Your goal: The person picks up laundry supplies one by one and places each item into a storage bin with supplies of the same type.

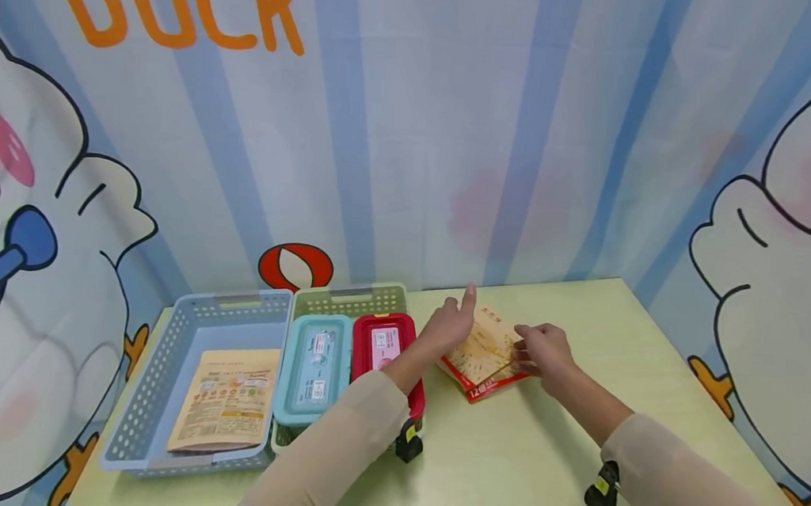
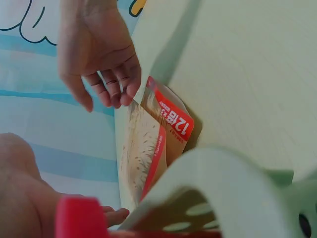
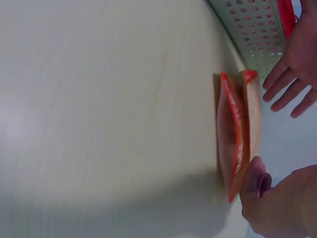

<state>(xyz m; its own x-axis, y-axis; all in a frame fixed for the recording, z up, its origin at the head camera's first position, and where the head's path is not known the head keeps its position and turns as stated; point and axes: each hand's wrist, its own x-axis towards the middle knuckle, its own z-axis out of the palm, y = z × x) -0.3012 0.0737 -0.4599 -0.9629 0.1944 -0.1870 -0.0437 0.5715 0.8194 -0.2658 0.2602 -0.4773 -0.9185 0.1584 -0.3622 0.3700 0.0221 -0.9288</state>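
Note:
Two flat tan-and-red pouches [image 1: 480,350] lie overlapped on the table, the lower one showing a red strip marked "12" [image 2: 171,116]. My left hand [image 1: 448,325] is held over their left side with its fingers extended. In the right wrist view that left hand [image 3: 299,62] has spread fingers, with nothing in them. My right hand [image 1: 546,355] is at the right corner of the top pouch, its fingertips right at the edge. Seen from the left wrist, this right hand [image 2: 101,54] has loosely bent fingers and a thumb held apart from them.
Left of the pouches stands a green basket [image 1: 391,295] with a teal-lidded box [image 1: 316,365] and a red-lidded box [image 1: 386,343]. Beside it, a blue basket [image 1: 188,331] contains a tan pouch [image 1: 229,398]. A striped curtain [image 1: 444,129] hangs behind the table [image 1: 489,466].

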